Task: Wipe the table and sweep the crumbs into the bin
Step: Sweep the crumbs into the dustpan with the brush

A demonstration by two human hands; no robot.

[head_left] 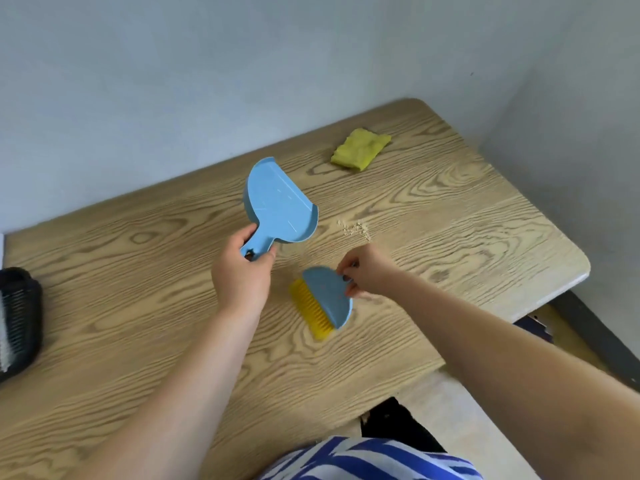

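left hand fingers grip one dustpan, right hand fingers pinch one brush.

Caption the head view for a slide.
Left hand holds a blue dustpan; right hand grips the yellow-bristled brush near crumbs.

Blue dustpan in left hand, brush in right hand
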